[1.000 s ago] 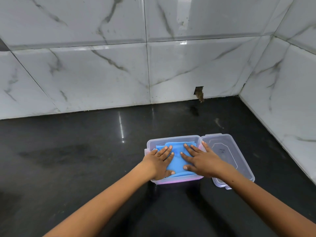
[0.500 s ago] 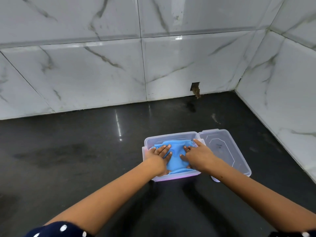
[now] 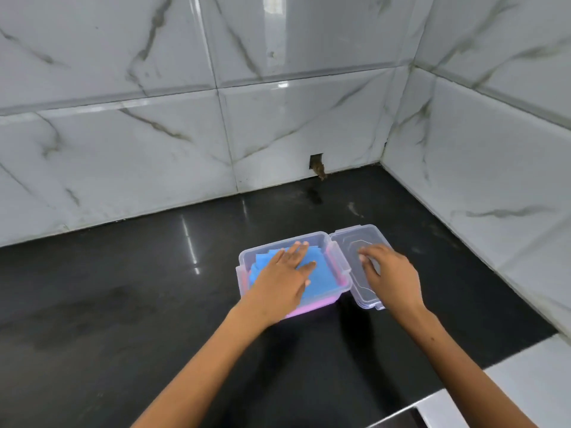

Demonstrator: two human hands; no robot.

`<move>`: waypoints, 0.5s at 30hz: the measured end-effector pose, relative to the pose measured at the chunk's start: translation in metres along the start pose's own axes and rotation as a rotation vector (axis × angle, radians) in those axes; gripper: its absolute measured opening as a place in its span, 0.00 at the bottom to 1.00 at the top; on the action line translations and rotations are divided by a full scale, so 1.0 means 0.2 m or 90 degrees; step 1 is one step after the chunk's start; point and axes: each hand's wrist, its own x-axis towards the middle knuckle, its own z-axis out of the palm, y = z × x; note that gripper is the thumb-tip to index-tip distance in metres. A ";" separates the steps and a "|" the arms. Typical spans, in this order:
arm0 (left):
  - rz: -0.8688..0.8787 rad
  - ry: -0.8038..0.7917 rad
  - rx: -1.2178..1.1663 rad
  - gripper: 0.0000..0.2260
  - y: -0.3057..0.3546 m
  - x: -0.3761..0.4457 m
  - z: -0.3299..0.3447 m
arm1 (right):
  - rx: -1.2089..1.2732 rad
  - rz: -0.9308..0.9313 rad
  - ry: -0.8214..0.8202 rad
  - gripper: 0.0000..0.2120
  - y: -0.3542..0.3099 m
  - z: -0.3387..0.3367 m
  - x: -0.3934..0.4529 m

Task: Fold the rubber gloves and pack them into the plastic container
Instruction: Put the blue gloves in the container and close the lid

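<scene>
Head view, one frame examined. Count: two hands, one container, one lid, one stack of blue gloves whose number cannot be told apart.

Left hand [image 3: 282, 278]: lies flat, palm down, fingers spread and unclenched, pressing on top of the gloves [image 3: 318, 274]. It grips nothing. The folded blue gloves sit inside the container [image 3: 247, 257], directly under this hand, with blue showing to its left by the wrist side and to its right below the thumb. The container is clear plastic with a pinkish base, standing on the black counter [image 3: 123, 288]; the left forearm crosses its near wall.

Right hand [image 3: 389, 274]: positioned just to the right of the container, over the lid [image 3: 355, 239]. The fingers are curled loosely downward and rest on or just above the lid's inner face; contact cannot be confirmed because of blur. Nothing is gripped in it. The lid is clear, lies open and flat on the counter, touching the container's right side, and extends beyond the right hand's fingertips toward the wall [image 3: 278, 134].

The gloves lie well to the left of the right hand, with the container's right wall between them.
</scene>
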 end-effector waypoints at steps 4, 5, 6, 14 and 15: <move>0.124 0.040 0.050 0.21 0.14 0.10 0.05 | -0.059 0.142 -0.141 0.30 0.14 0.12 -0.11; 0.140 0.034 0.066 0.21 0.17 0.15 0.05 | -0.082 0.157 -0.162 0.37 0.15 0.16 -0.13; 0.155 0.016 0.080 0.22 0.20 0.22 0.06 | -0.093 0.181 -0.169 0.43 0.16 0.19 -0.14; 0.204 -0.261 0.311 0.33 0.38 0.80 0.09 | -0.103 0.286 -0.194 0.61 0.22 0.28 -0.14; 0.206 -0.275 0.331 0.37 0.40 0.84 0.10 | -0.113 0.294 -0.185 0.59 0.24 0.27 -0.14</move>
